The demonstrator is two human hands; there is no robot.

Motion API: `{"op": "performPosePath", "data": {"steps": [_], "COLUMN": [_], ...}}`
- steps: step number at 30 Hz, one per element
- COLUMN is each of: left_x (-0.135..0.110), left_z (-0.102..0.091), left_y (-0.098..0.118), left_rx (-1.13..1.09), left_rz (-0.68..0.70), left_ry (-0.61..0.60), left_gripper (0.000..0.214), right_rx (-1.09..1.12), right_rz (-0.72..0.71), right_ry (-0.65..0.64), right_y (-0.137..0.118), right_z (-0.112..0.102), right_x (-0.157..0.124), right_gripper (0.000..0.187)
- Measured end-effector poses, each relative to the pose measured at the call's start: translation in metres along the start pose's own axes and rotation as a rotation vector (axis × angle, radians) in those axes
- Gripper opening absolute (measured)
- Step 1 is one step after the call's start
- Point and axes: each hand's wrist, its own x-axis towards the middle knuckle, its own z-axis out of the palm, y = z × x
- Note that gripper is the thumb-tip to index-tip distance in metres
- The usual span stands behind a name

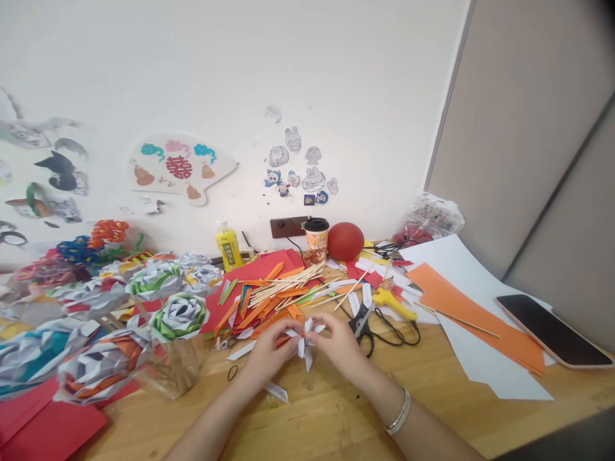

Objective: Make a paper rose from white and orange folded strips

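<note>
A small white folded-paper piece with a bit of orange (304,346) is held between my two hands above the wooden table. My left hand (273,349) pinches its left side, thumb and fingers together. On the other side, my right hand (339,346) grips it with thumb and forefinger. Loose folded white strips (277,392) lie under and beside my left hand. Just beyond my fingers is a pile of orange folded strips (262,314) and thin wooden sticks (288,285). Black-handled scissors (362,326) rest right of my right hand.
A yellow glue gun (394,303) with a black cord lies to the right. Behind stand a paper cup (317,242), a red balloon (345,241) and a yellow bottle (229,246). Finished paper flowers (180,316) crowd the left. A phone (552,330) lies on paper sheets at right.
</note>
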Motion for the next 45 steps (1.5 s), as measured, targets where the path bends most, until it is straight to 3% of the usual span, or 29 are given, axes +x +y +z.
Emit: {"op": "performPosePath", "data": {"steps": [5,13,23,31,35,40,42,45], "left_x": [-0.002,-0.007,-0.009,-0.011,-0.009,-0.004,-0.001,0.000], "left_z": [0.004,0.012,0.009,0.000,-0.005,-0.006,-0.007,-0.008], "left_y": [0.008,0.006,0.000,0.009,0.010,-0.001,-0.008,-0.017], "left_rx": [0.182,0.436,0.590,0.600,0.378,0.020,-0.068,-0.123], "left_rz": [0.090,0.288,0.396,0.541,0.346,-0.021,-0.099,-0.163], "left_ry": [0.061,0.231,0.186,0.080,0.005,-0.240,-0.297,-0.356], "left_gripper": [0.022,0.017,0.009,0.010,0.013,0.023,0.027,0.029], "right_rx": [-0.151,-0.357,-0.470,-0.384,-0.201,-0.011,-0.001,-0.009], "right_rz": [-0.057,-0.291,-0.399,-0.523,-0.408,0.018,0.127,0.166], "right_ry": [0.110,0.231,0.211,0.082,-0.012,-0.228,-0.281,-0.355], "right_y": [-0.002,-0.002,-0.006,-0.012,-0.015,-0.010,-0.006,-0.001], "right_z": [0.002,0.006,0.004,-0.011,-0.012,-0.009,-0.007,-0.007], "right_x": [-0.003,-0.008,-0.010,-0.005,-0.005,-0.002,-0.001,0.000], "right_gripper": [0.015,0.013,0.012,0.003,0.009,0.009,0.009,0.008]}}
